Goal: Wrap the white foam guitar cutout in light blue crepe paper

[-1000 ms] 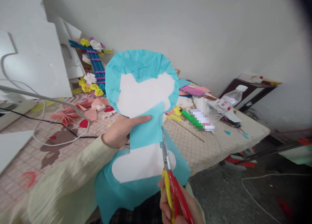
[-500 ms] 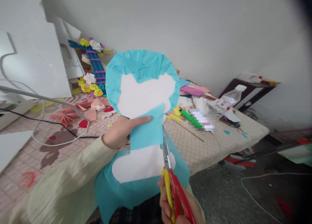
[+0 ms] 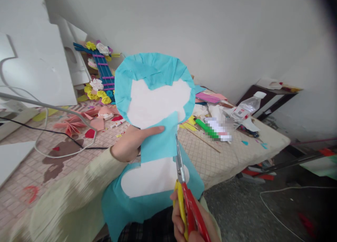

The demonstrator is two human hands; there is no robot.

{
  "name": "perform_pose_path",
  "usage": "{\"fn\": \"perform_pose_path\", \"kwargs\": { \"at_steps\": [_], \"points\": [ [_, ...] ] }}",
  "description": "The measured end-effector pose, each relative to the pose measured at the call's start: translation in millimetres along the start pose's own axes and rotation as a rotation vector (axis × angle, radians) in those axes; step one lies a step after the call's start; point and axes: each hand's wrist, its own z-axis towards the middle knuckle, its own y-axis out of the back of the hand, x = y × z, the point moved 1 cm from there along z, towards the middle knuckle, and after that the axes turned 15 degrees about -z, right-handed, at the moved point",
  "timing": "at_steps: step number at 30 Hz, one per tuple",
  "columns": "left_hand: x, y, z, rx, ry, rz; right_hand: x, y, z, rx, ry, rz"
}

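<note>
Before me stands a white board cutout (image 3: 158, 101) with a round upper part, a neck and a wide rounded base. Turquoise paper (image 3: 152, 65) is folded over its round rim and across the neck, and hangs loose below the base. My left hand (image 3: 134, 140) grips the neck, its thumb flat on the paper and its fingers hidden behind. My right hand (image 3: 181, 221) is closed round the red and yellow handles of a pair of scissors (image 3: 184, 189). Their blades point up along the neck's right edge and look nearly closed, by the edge of the paper.
A patterned cloth covers the table (image 3: 223, 165). On it lie a green-handled tool (image 3: 206, 127), a clear plastic bottle (image 3: 249, 105), a thin stick (image 3: 204, 140) and paper scraps. A blue guitar-like craft piece (image 3: 104, 68) with paper flowers leans behind. Cables (image 3: 65, 112) cross at left.
The cutout and its turquoise paper have shifted very slightly to the right. Both hands keep their grips, and the scissors stay at the neck's right edge.
</note>
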Motion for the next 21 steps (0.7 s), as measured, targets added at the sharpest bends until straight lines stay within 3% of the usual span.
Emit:
{"fn": "perform_pose_path", "kwargs": {
  "at_steps": [12,21],
  "points": [
    [-0.7,-0.1,0.3,-0.060,0.006,0.007,-1.1,0.8,-5.7,-0.027,0.076,-0.090],
    [0.1,1.2,-0.1,-0.043,0.014,0.014,-3.5,-3.2,-9.8,-0.084,0.183,-0.137]
  ]
}}
